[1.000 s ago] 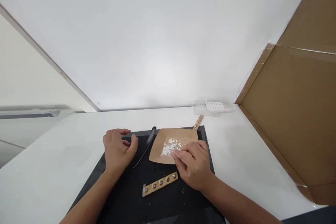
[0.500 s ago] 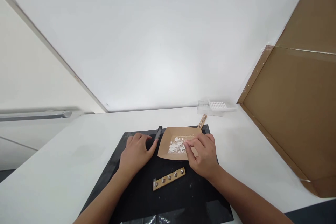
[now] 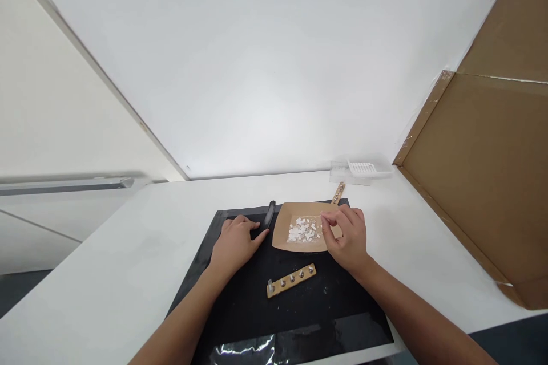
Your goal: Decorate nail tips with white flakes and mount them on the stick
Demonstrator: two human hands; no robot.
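Observation:
A shallow brown paper tray (image 3: 280, 234) holds a heap of small white pieces (image 3: 303, 230). Over the tray's right side, my right hand (image 3: 347, 235) pinches thumb and forefinger together; whatever is between the tips is too small to make out. My left hand (image 3: 235, 240) lies on the black mat (image 3: 248, 319), thumb and fingers apart. Its thumb is close to the lower end of a slim black tool (image 3: 269, 215); contact is unclear. In front of the tray lies a tan strip (image 3: 291, 280) with a row of metal studs, and a small clear piece stands upright at its left end.
Behind the tray, a second studded strip (image 3: 338, 193) pokes out past the mat's far edge. Clear plastic trays (image 3: 362, 171), one with a white grid, rest against the back wall. Brown cardboard (image 3: 475, 165) stands at the right of the white table (image 3: 128, 262).
My right hand has lifted off the heap of white pieces and drawn to the right, still pinched. The left hand keeps its place by the black tool. The camera view has shifted slightly.

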